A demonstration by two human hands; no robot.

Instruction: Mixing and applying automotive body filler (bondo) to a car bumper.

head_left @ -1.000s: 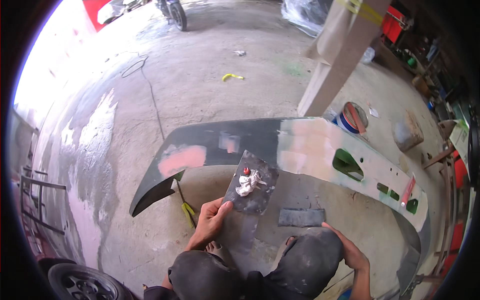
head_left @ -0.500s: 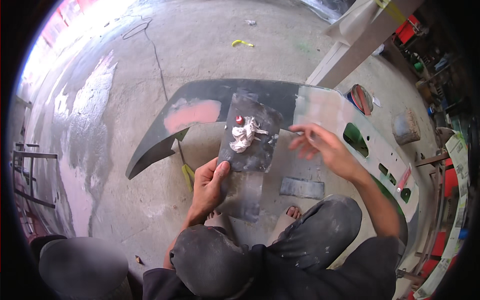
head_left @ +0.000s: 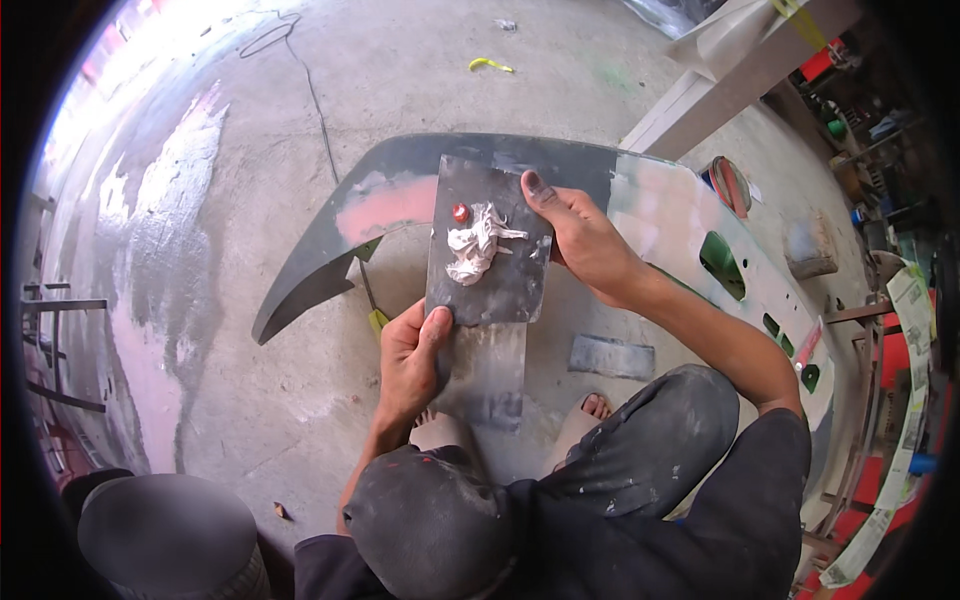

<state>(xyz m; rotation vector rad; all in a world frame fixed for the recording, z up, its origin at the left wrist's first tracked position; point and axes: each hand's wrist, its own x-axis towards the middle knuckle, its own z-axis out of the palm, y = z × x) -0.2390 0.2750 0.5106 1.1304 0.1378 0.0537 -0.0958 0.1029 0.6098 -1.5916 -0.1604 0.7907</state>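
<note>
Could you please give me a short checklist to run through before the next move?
1. Left hand holding the dark plate by its lower left corner: ok.
2. Right hand gripping the plate too: cannot tell, partly hidden at the edge.
3. White paste resting on the plate: ok.
4. Red blob blended into the paste: not ok, a separate spot.
5. Grey block on the floor, apart from the feet: ok.
6. Curved panel firmly supported: cannot tell, underside hidden.

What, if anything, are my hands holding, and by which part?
A dark rectangular board bearing white paste: the left hand grips its lower left corner, the right hand its right edge near the top.
</note>
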